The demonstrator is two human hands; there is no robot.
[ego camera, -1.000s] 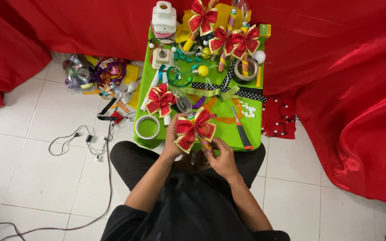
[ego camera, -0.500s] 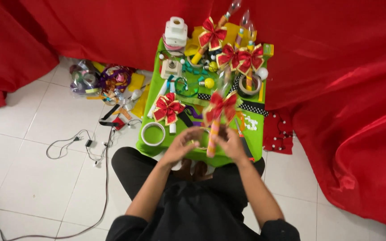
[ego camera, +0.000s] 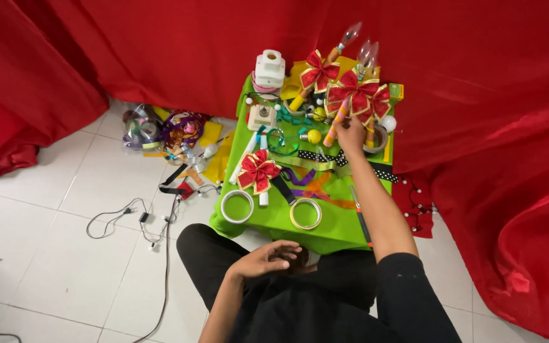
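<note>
Right hand (ego camera: 351,133) stretched to the far right corner of the green table (ego camera: 344,225), fingers closed round a striped stick (ego camera: 336,125) carrying a red-gold bow (ego camera: 349,93); grip detail hidden behind knuckles. Left hand (ego camera: 268,257) loosely curled, empty, resting on lap off the near edge. Another bow (ego camera: 257,171) lying near the left edge.

Your right hand (ego camera: 352,134) reaches to the far side of the green-covered table (ego camera: 338,222), closed around the orange-and-yellow striped stick of a red gold-edged ribbon bow (ego camera: 349,96) at one o'clock. Your left hand (ego camera: 268,258) rests on your lap, before the table's near edge. Another red gold-edged bow (ego camera: 258,171) lies at eleven o'clock, with two white tape rolls (ego camera: 237,206) just before it. The white plastic dispenser (ego camera: 269,68) stands at the far left corner.
</note>
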